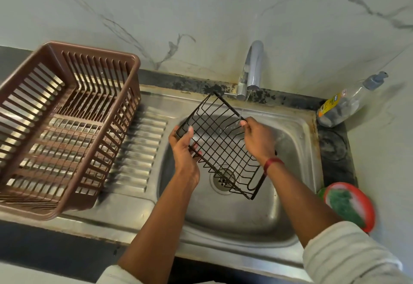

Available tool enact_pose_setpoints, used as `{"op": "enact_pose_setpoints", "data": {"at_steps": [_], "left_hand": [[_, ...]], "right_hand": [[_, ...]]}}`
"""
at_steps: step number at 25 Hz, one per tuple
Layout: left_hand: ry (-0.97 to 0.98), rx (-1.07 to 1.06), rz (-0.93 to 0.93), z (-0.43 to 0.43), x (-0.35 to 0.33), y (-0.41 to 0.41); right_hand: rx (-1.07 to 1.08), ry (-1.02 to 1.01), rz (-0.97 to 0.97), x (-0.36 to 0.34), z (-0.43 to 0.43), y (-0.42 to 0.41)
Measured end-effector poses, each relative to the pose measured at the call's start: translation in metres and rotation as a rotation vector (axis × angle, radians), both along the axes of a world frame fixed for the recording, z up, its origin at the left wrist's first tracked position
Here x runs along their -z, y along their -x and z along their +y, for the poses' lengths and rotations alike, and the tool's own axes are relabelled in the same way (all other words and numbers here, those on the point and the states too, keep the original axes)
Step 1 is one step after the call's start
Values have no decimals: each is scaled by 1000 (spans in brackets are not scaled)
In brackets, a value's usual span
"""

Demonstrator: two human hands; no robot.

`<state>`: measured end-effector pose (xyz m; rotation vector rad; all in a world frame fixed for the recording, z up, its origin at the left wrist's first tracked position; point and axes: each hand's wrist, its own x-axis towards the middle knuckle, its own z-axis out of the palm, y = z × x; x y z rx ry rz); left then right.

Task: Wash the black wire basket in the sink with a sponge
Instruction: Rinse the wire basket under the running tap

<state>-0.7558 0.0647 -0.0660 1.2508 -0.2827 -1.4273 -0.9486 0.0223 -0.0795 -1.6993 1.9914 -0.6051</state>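
Left hand point(184, 149) grips the black wire basket point(221, 147) at its left end. The thumb lies over the rim wire; the fingers curl behind the mesh and are mostly hidden. Right hand point(257, 138) pinches the far rim wire between thumb and forefinger; my other fingers are tucked under and I can't make them out. Red thread point(273, 164) on that wrist.

I hold the basket tilted over the sink point(234, 216) bowl, far corner up by the tap point(252, 69), near corner low over the drain point(224, 179), which shows through the grid. A thin water stream point(244, 102) lands on the rim beside my right thumb.

Green sponge point(345, 205) in a red dish point(368, 207) at the sink's right edge, partly cut off by my right arm. Soap bottle point(348, 102) in the back right corner, label blurred. Brown plastic rack point(67, 116) on the drainboard to the left.

Basket: thin black wire, rectangular, open square grid, low sides.
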Motion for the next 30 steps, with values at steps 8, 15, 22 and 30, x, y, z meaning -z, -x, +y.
{"op": "enact_pose_setpoints", "data": {"at_steps": [8,15,22,30], "left_hand": [[-74,899,-252,-27,-33,-64],[-225,770,-184,-29,-15,-41],[-212,470,-124,-11,-3,-16],[-109,390,-113,-1,-13,-8]], "right_hand": [[-198,-134,-175,-7,-17,19],[-370,-12,173,-35,-40,11],[460,62,-18,-6,-12,-73],[711,-202,-403,-20,-26,-117]]}}
